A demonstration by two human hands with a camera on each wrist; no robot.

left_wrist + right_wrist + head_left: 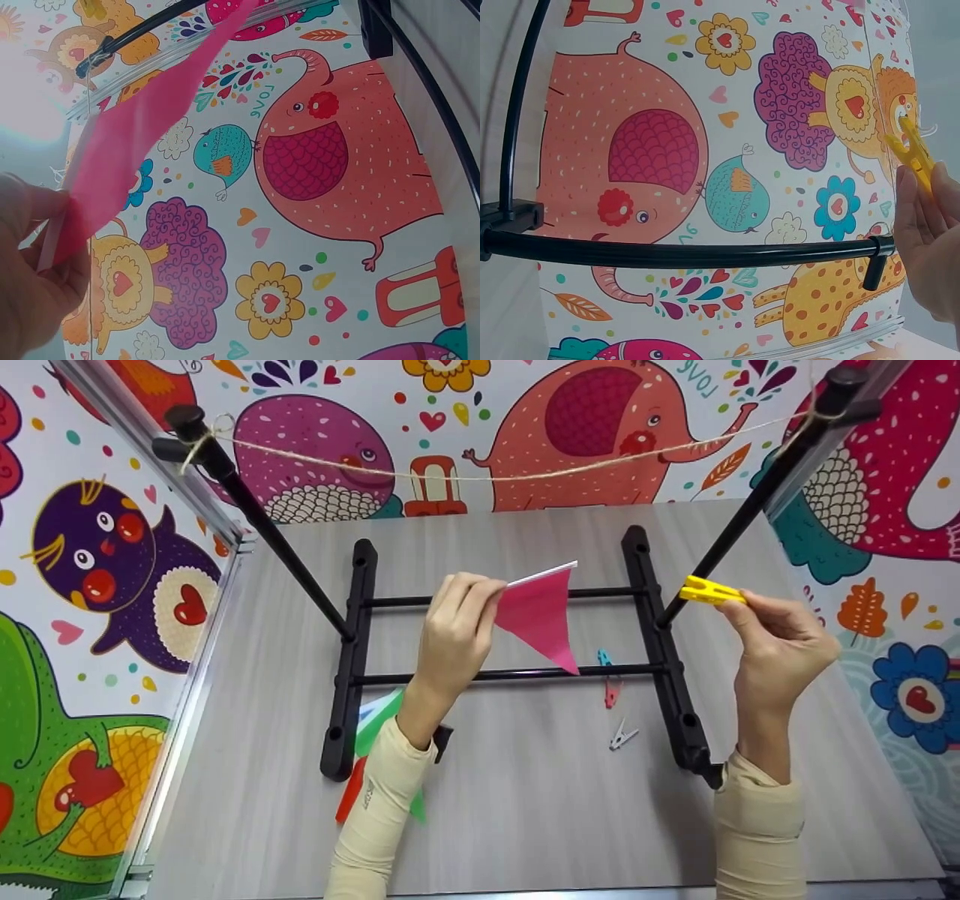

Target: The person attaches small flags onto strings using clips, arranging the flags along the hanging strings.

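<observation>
Nearest, my beige sleeves [759, 832] reach over the grey tabletop [525, 810], and my two hands are well apart. My left hand [459, 619] pinches a pink flag [541, 615] by its white-edged top, and the flag hangs in the air, point down. Off to the right, my right hand [780, 649] pinches a yellow clothespin [709, 590], its free end toward the flag. Partly hidden below my left forearm, more flags [384, 720], green and red among them, lie on the tabletop. Farther on are a grey clothespin [621, 736], then a red one [611, 694] and a blue one [604, 658] by the near crossbar [525, 673] of a black frame [346, 697]. Beyond, a thin string [450, 478] sags between the frame's two posts [281, 546], before a wall [450, 439] printed with cartoon animals.
</observation>
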